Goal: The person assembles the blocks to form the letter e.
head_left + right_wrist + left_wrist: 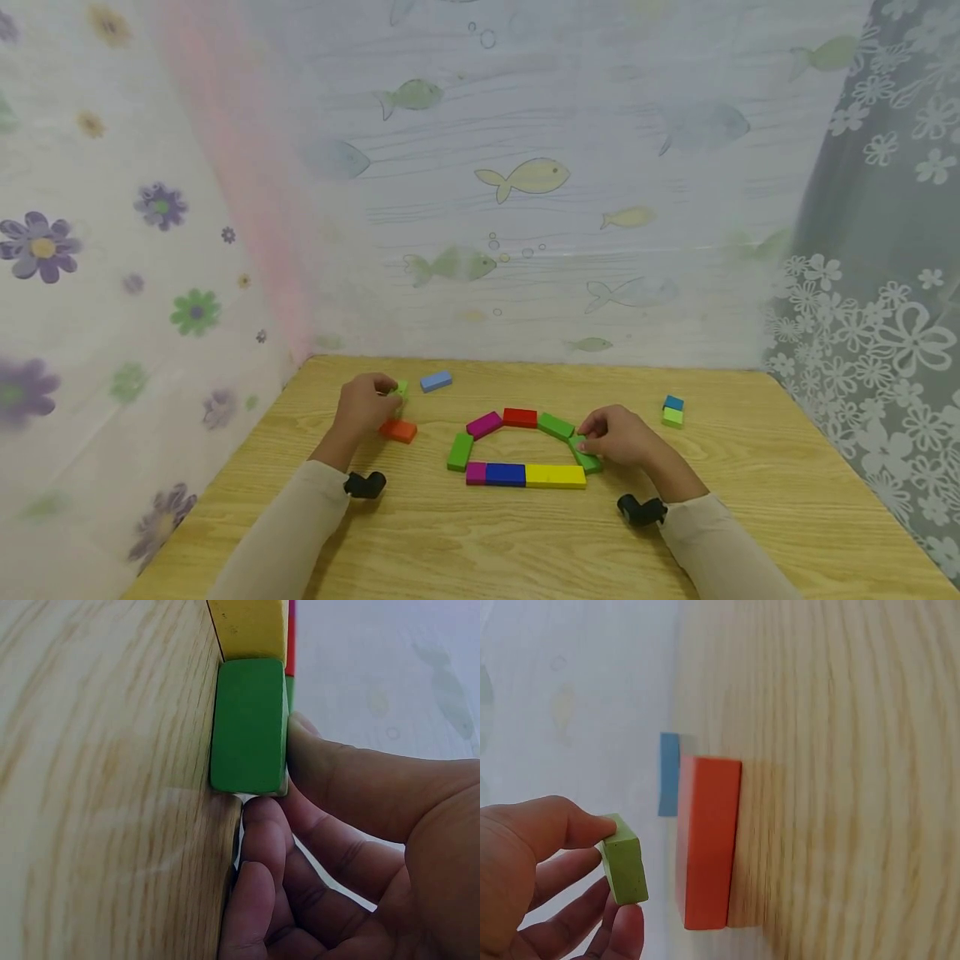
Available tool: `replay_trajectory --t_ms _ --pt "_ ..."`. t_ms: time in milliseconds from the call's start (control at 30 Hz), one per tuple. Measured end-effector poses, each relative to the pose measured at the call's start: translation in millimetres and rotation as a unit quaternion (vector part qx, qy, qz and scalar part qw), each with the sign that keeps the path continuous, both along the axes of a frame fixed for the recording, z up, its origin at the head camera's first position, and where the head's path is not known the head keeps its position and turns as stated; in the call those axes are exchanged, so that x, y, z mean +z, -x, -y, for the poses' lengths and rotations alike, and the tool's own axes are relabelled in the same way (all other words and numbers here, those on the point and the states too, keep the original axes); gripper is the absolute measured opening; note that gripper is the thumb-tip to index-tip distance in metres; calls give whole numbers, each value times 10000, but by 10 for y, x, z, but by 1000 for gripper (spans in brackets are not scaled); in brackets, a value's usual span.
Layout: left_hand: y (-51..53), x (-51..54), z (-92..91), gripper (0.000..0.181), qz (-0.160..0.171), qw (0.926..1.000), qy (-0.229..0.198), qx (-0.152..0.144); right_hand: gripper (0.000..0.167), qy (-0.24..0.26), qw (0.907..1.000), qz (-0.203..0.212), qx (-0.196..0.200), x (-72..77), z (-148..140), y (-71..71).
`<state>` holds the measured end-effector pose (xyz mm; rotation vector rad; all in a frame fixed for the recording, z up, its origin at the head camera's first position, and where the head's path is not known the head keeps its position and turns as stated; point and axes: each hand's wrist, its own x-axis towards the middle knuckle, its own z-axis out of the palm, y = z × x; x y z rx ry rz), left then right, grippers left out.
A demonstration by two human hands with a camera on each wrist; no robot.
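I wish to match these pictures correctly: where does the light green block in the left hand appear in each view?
Head: left of centre, light green block in the left hand.
Left wrist: light green block, at lower left.
Right wrist: not in it.
Shared landmark: the wood-grain table, in all three.

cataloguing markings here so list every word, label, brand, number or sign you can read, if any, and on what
No readable text.
Light green rectangular block in the left hand, green rectangular block by the right hand: no lettering visible.
Other coloured blocks: none visible.
Pale fish-and-flower-printed hangings: pictures only.
Black curved wrist devices: too small to tell.
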<state>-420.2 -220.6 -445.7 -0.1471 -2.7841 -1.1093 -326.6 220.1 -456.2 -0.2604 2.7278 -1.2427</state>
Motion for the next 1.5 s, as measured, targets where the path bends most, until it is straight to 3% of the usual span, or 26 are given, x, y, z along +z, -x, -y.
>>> replay_trajectory --t_ms 367,600,833,1167,1500 --pt "-277 15 -104 26 48 9991 -320 -287 21 -26 10000 -54 24 16 11 -24" --pt "-481 19 -188 25 381 9963 -612 -460 21 -27 10000 -40 24 15 19 -23" --pt "-648 66 -264 25 330 9971 -369 -574 21 -121 9999 -28 -14 16 10 -12" --pt "-801 32 -320 39 324 9952 -162 -906 21 -199 9998 -66 8 7 7 17" --pt "-878 52 -394 31 460 9926 101 -1121 21 -170 9998 -96 40 -7 12 21"
